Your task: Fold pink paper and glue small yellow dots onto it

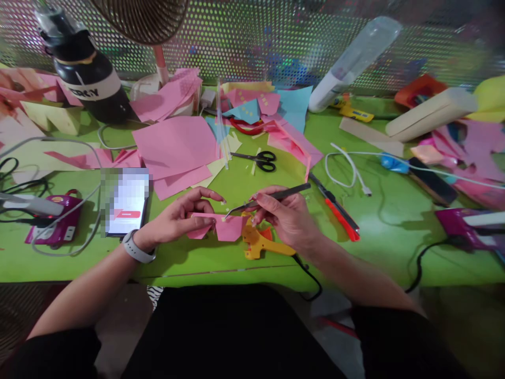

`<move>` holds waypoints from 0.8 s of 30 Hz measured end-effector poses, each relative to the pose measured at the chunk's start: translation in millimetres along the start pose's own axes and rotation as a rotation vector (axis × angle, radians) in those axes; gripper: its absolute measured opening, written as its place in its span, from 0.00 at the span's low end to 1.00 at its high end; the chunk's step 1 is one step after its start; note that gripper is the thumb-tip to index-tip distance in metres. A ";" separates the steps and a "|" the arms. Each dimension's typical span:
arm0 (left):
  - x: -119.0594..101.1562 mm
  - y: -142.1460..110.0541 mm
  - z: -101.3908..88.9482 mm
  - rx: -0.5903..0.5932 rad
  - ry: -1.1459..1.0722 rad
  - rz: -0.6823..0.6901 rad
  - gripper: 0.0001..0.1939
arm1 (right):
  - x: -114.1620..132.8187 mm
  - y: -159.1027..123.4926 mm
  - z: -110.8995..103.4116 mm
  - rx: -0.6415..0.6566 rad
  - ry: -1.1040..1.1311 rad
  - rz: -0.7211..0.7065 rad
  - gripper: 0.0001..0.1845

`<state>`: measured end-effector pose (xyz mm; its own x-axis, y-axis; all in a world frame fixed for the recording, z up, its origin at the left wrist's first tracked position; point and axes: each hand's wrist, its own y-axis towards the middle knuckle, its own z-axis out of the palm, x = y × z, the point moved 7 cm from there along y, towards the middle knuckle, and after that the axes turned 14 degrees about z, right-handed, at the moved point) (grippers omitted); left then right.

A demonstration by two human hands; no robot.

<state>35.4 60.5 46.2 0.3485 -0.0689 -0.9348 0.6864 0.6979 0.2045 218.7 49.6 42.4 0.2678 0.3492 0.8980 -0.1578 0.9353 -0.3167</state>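
Note:
My left hand (195, 213) pinches a folded pink paper piece (230, 230) by its left part, just above the green table. In my right hand (282, 210) is a pair of dark tweezers (276, 195), held like a pen. Their bent tip touches the upper edge of the pink paper, at a tiny pale yellow bit (223, 219). Below my right fingers lies a yellow glue gun (260, 243), partly hidden by the hand. A few more tiny yellow bits lie beyond the paper, close to my left fingertips.
Black-handled scissors (265, 160) lie beyond my hands, near pink paper sheets (177, 150). A red utility knife (340, 213) and a white cable (347, 166) are to the right. A phone (128, 202) lies left, before a black bottle (92, 79). Purple power strips (59, 218) sit at both sides.

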 end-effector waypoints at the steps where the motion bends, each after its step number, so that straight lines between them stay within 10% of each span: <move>1: 0.1 0.1 0.0 0.002 -0.002 0.004 0.16 | -0.4 0.2 -0.4 -0.004 0.001 0.000 0.11; 24: 0.3 0.2 2.5 0.025 0.012 0.005 0.16 | -3.8 -1.4 3.6 0.050 0.000 0.009 0.09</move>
<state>37.2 58.9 46.6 0.3443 -0.0570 -0.9371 0.7005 0.6801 0.2161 214.4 46.8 40.6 0.2657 0.3579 0.8952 -0.2074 0.9280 -0.3095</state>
